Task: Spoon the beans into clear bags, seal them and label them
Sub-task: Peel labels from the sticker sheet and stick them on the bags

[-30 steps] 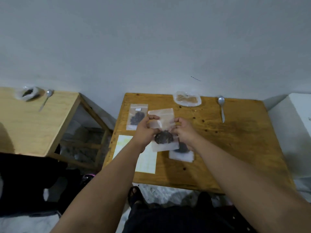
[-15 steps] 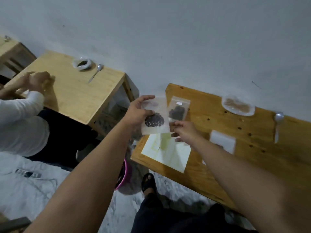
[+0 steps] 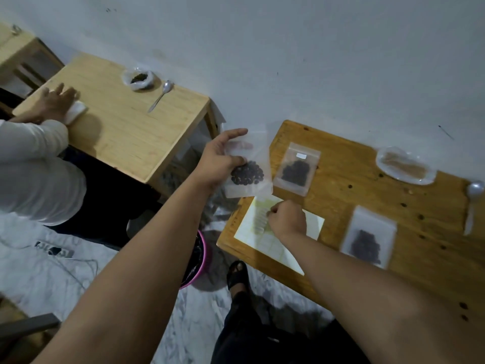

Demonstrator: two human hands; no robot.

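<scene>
Currently the task looks roughly mid-run, judging by the layout. One bag [image 3: 296, 169] on the counter [image 3: 354, 190] holds dark beans and already carries a small white label [image 3: 301, 155] near its top; a second filled bag [image 3: 367, 237] lies nearer the front edge, blurred, no label visible. A third bag [image 3: 248, 166], with beans pooled in its lower half, is off the counter, held up past its left edge by the left hand [image 3: 217, 164]: thumb across the front face, fingers behind, so the grip pinches the bag's left side above the beans. Whether its top is sealed cannot be told. The right hand [image 3: 287, 219] rests on the label sheet [image 3: 267, 232] just below the held bag, fingertips bunched together at a column of stickers; whether one is lifted cannot be told. Likely remaining: label this bag, label the front one. A wrapped plate [image 3: 404, 166] of brownish stuff and a spoon [image 3: 472, 206] sit at the far right, well apart from both hands.
</scene>
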